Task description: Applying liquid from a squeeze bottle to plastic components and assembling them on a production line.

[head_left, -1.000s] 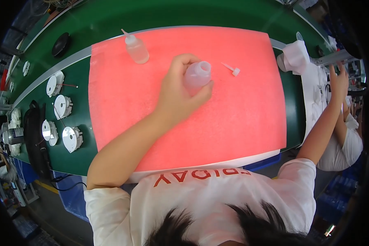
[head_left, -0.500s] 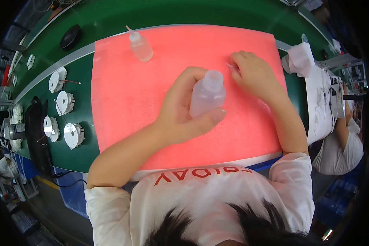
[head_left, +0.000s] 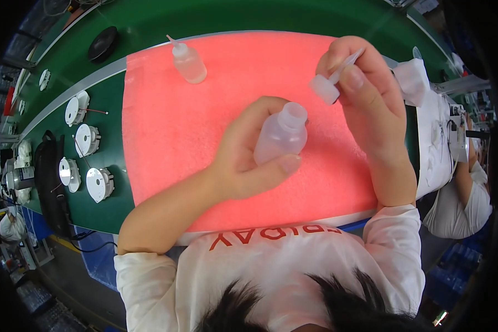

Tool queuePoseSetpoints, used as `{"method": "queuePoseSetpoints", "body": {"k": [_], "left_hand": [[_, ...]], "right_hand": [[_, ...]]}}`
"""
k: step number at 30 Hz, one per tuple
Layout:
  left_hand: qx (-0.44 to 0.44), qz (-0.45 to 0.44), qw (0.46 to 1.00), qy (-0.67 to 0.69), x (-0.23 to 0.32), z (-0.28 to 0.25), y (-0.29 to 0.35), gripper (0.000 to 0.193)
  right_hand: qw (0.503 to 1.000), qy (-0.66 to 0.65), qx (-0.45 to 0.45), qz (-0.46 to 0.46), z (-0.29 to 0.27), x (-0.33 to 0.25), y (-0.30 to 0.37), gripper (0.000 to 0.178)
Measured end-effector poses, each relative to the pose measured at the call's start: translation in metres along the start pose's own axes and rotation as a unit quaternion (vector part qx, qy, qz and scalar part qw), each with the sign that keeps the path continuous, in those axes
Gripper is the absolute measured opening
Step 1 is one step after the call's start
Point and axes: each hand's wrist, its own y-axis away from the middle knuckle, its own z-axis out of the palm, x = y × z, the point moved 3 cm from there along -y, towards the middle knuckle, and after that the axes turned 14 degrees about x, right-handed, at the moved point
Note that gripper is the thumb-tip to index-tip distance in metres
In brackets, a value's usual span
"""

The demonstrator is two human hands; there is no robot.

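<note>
My left hand (head_left: 249,152) is closed around a translucent plastic squeeze bottle (head_left: 282,135), tilted a little to the right, its open neck uncapped. To the upper right, my right hand (head_left: 368,91) pinches a white nozzle cap (head_left: 325,89) by its thin tapered tip. The cap's wide end points down and left toward the bottle's mouth, apart from it. A second squeeze bottle (head_left: 191,67), with its nozzle cap on and some clear liquid inside, stands at the far left of the pink mat (head_left: 166,144).
Several round white plastic parts (head_left: 99,183), some with thin wires, lie on the green table left of the mat. A black round object (head_left: 102,44) sits farther back. A black bag (head_left: 50,182) lies at the left edge. White tissue (head_left: 412,83) and a co-worker's sleeve (head_left: 459,207) are at the right.
My right hand has lifted the nozzle cap off the mat and turned it, bringing it up nearer the bottle. The left hand has barely moved and still holds the bottle.
</note>
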Motion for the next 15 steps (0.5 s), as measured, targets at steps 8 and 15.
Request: {"method": "queuePoseSetpoints", "body": {"k": [8,15], "left_hand": [[0.001,-0.024,1.000,-0.014,0.0011,0.0016,-0.0012,0.037],[0.002,-0.096,0.995,0.004,0.0086,0.0006,-0.0018,0.037]], "right_hand": [[0.995,0.053,-0.080,-0.032,0.0074,0.0019,0.0051,0.014],[0.993,0.060,-0.096,-0.026,0.0017,0.0060,0.0029,0.024]]}}
